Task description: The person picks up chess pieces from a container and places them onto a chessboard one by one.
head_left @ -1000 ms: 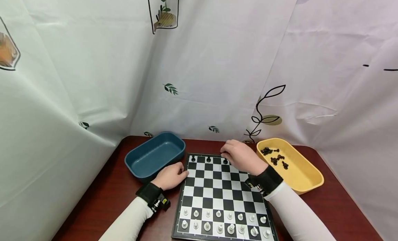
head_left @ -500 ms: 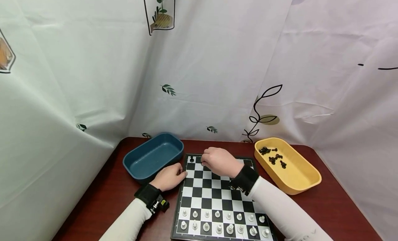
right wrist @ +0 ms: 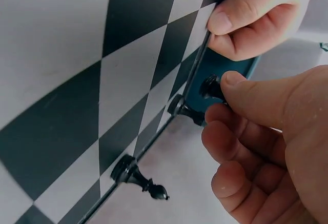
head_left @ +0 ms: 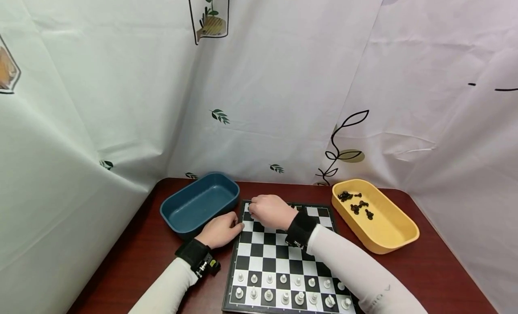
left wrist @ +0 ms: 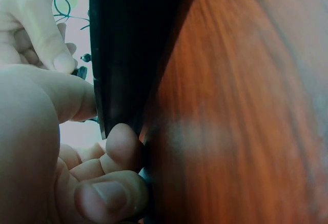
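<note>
My right hand reaches over the far left corner of the black-and-white chessboard. Between its thumb and forefinger it pinches a black chess piece, whose round base faces the board and is lifted off it in the right wrist view. Its kind is hidden by the fingers. Close by, a black bishop and another black piece stand along the board's far edge. My left hand grips the board's left edge, thumb on top and fingers curled against the side. White chess pieces fill the two near rows.
A yellow tray stands right of the board, with several loose black chess pieces inside. Behind my left hand is a teal tray. All rest on a dark red wooden table, backed by a pale printed curtain.
My right hand has moved left along the board's far row, from right of the middle to the far left corner. The left hand has stayed at the board's left edge.
</note>
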The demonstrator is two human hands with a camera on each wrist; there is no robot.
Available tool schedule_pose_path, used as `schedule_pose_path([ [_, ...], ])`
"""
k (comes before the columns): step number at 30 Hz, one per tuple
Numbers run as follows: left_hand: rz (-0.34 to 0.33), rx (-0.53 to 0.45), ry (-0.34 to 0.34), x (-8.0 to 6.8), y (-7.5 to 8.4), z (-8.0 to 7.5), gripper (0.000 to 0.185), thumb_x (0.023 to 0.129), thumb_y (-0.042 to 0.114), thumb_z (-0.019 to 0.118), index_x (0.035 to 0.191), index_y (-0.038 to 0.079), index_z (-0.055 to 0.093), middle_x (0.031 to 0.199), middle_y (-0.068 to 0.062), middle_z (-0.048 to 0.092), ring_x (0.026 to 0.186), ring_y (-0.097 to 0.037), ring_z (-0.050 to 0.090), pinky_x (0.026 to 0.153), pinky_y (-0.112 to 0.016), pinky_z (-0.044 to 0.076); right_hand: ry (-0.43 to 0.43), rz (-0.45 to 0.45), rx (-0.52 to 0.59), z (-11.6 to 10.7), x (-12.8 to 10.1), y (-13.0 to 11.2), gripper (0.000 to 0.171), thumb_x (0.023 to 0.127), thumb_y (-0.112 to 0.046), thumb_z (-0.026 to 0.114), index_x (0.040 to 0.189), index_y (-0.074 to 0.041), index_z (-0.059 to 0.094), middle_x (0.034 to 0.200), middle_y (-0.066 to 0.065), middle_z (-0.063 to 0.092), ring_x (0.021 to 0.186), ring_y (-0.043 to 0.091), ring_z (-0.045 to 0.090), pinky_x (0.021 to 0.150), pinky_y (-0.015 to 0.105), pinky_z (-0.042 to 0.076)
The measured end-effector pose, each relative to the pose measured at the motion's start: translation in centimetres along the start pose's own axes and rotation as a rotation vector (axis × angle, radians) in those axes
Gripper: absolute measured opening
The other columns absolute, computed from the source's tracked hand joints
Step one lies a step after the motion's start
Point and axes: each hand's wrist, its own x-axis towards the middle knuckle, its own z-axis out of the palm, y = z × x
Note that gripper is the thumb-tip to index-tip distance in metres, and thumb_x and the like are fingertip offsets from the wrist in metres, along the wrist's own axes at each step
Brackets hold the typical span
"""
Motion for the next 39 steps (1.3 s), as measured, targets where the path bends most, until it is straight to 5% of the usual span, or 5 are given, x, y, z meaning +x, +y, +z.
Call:
schedule_pose_path([
  [29,0.009,-0.011,-0.007,0.0,-0.1,0.2,0.030,0.109,0.038,0.067,0.084,0.022,0.059,0.070,0.006,0.054,0.060,-0.013,0.050,0.059,-0.035,0.040,-0.053,0.028,-0.051,2.3,1.7,-0.7,0.016,0.104,-0.015,0.079,0.090,-0.017,0.072,0.085,0.001,0.067,0.079,0.018,0.069,0.071,0.033,0.057],
  [39,0.003,-0.001,-0.007,0.0,-0.1,0.1,0.029,0.109,0.036,0.068,0.085,0.022,0.059,0.071,0.006,0.054,0.061,-0.012,0.051,0.061,-0.035,0.042,-0.067,0.073,-0.042,2.0,1.4,-0.6,0.012,0.103,-0.024,0.082,0.100,-0.017,0.073,0.090,0.000,0.068,0.080,0.017,0.069,0.071,0.032,0.057],
])
